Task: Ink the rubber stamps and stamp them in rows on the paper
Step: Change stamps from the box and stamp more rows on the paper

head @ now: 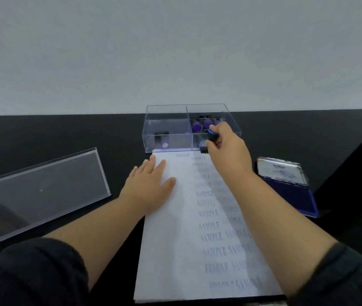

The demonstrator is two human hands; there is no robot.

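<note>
A white sheet of paper (175,235) lies lengthwise on the black table, with columns of blue stamped words down its right half. My left hand (150,184) rests flat on the paper's upper left part, fingers straight. My right hand (226,149) grips a black rubber stamp with a blue top (210,138) at the paper's far right corner; its base sits at or just above the sheet. An open blue ink pad (295,195) with its lid raised lies to the right of the paper.
A clear plastic box (166,120) with compartments stands just beyond the paper, holding several purple-topped stamps (202,125) and another stamp (161,140) at its left. Its clear lid (38,191) lies on the table to the left. A pale wall rises behind the table.
</note>
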